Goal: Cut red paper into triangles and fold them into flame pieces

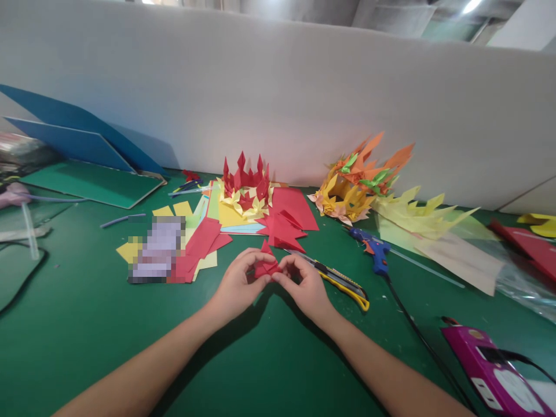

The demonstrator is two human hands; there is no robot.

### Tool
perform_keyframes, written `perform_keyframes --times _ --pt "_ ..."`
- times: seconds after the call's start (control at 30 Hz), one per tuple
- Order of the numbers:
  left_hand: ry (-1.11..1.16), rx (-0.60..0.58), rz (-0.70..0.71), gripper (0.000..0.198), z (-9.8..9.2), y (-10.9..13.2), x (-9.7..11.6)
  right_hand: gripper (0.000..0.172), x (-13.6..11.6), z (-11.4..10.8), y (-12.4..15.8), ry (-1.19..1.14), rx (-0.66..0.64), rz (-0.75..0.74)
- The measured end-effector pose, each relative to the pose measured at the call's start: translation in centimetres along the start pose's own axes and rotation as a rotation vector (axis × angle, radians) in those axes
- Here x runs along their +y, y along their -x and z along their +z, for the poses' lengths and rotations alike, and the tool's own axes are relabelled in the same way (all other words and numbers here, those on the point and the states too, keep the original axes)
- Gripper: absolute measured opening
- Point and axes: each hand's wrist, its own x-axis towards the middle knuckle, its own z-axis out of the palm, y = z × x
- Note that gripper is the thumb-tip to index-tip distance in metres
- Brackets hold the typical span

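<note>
Between my two hands is a small piece of folded red paper [266, 267], its pointed tip sticking up. My left hand [241, 279] pinches it with thumb and fingers from the left. From the right, my right hand [306, 285] grips its edge, fingers closed. Just beyond lie several folded red paper pieces [284, 227] with sharp points. A yellow-handled utility knife [343, 282] rests on the table to the right of my right hand. Behind, a red and yellow paper crown [245, 188] stands on coloured sheets.
Right of centre are a blue glue gun [374, 250] with a black cord and orange-yellow paper crowns [347, 194]. A magenta power strip [490, 365] sits at lower right. To the left are red paper strips [202, 246], a blurred-out object [158, 249] and blue boards [73, 142].
</note>
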Motion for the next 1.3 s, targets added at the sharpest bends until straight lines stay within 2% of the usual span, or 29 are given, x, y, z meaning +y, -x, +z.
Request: perform_keyframes --times 0.4,0.73,0.97,1.13,1.3 --pt "-0.074 -0.007 0.017 0.018 -0.04 0.09 0.48 0.015 0.25 -0.1 0.04 0.007 0.014 0.005" --pt "0.005 -0.017 0.025 0.013 0.05 0.09 0.08 0.013 -0.03 -0.2 0.03 0.07 0.019 -0.052" --pt "-0.017 -0.003 0.015 0.014 -0.04 0.1 0.13 0.015 0.12 0.02 -0.09 -0.022 0.033 0.008" --pt "-0.094 0.019 0.025 0.015 -0.04 0.12 0.27 0.019 0.15 -0.05 -0.22 -0.054 -0.033 0.081" --pt "-0.056 0.018 -0.005 0.014 -0.06 0.02 0.07 0.019 0.14 -0.02 -0.15 -0.065 -0.042 0.087"
